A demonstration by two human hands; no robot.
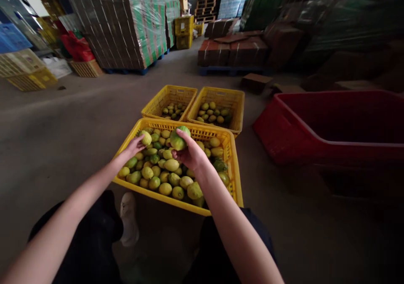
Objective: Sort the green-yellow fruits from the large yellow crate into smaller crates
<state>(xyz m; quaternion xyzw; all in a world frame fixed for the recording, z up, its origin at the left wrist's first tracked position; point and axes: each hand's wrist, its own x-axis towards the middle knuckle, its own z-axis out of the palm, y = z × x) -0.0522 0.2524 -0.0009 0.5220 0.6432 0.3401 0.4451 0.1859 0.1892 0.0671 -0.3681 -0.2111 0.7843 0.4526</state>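
Observation:
In the head view, a yellow plastic crate full of yellow and green lemons stands in front of my knees. My right hand is closed around a large green lemon, thumb on top, raised above the pile. At the crate's left side my left hand grips a yellow lemon with its fingertips. The lemons under both hands are partly hidden by my hands and forearms.
Two more yellow crates, a left one and a right one, stand just beyond, each with several lemons low inside. A big red tub is to the right. Wrapped pallet stacks and flat cartons stand farther back.

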